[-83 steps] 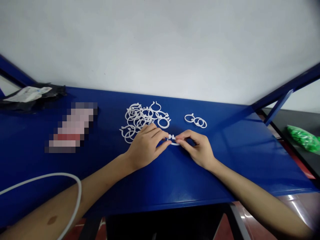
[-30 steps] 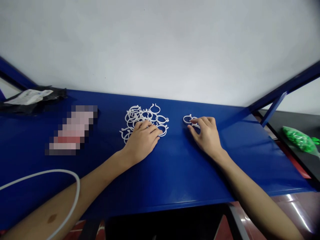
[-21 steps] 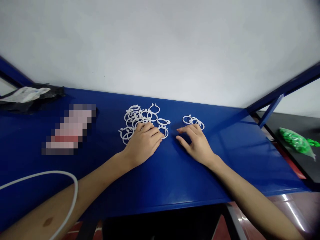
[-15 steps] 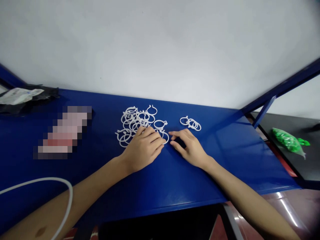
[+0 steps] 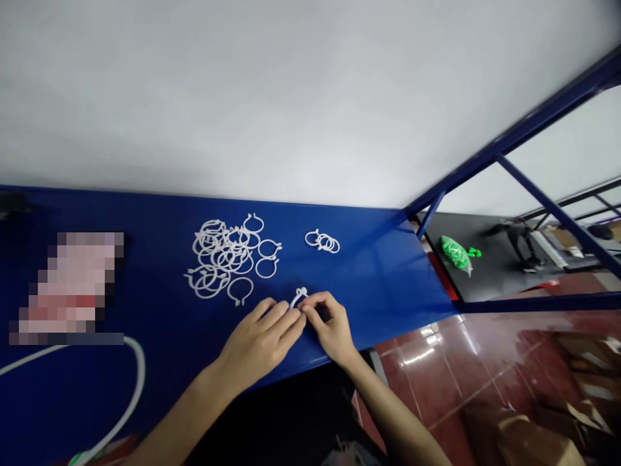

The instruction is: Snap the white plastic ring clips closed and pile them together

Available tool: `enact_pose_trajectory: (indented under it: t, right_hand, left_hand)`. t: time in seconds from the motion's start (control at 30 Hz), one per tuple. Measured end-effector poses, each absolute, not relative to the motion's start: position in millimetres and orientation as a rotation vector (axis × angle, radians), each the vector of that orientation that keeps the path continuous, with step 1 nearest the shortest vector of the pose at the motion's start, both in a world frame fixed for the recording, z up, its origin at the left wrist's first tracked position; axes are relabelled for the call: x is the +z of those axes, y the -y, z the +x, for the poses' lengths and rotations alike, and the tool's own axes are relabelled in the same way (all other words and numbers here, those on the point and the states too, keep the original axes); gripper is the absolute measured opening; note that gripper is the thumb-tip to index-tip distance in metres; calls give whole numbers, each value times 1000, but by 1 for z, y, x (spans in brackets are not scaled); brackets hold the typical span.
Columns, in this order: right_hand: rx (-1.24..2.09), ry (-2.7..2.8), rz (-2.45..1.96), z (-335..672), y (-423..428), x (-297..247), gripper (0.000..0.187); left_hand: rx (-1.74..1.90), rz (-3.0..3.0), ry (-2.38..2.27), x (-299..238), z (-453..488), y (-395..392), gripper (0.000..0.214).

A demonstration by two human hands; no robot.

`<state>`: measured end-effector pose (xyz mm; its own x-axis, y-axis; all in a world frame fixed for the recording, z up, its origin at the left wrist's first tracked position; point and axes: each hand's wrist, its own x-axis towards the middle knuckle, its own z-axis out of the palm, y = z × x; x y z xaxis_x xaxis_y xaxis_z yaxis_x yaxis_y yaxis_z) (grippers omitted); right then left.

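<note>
My left hand [image 5: 264, 336] and my right hand [image 5: 332, 323] meet near the front edge of a glossy blue table [image 5: 169, 349]. Between them is one slim, white, plastic-looking open ring with small knobbed ends [image 5: 294, 299], held close to the tabletop. The right thumb and index finger pinch its right side. The left fingers are bent and grasp its left side; the left thumb is hidden. The knobbed ends sit close together at the far side of the ring; I cannot tell whether they are fastened.

Beyond my left hand lies a loose, tangled pile of similar white rings [image 5: 223, 255], several overlapping. One single white ring [image 5: 253, 290] lies at the pile's near side, its knobbed ends facing me. Well apart to the right, a small cluster of white rings [image 5: 323, 243] lies flat, overlapping in a short row.

At far left is a pixelated oblong object [image 5: 72, 278], details obscured; near it a thick white cable [image 5: 139, 366] curves down. On a black surface [image 5: 490, 275] to the right rests a clear bag of bright green pieces [image 5: 455, 251].
</note>
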<state>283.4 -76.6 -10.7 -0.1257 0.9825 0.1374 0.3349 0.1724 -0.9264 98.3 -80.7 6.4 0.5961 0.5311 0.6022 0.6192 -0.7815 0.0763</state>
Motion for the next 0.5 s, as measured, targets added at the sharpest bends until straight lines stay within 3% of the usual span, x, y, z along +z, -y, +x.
enact_pose_trajectory:
  t: [0.27, 0.5]
  right_hand:
    - [1270, 1508, -1252, 290, 67, -10, 19]
    - [1390, 1554, -1187, 274, 57, -20, 19]
  left_hand:
    - [-1464, -2684, 1480, -16, 110, 103, 22]
    - [-1669, -2462, 1843, -14, 87, 106, 16]
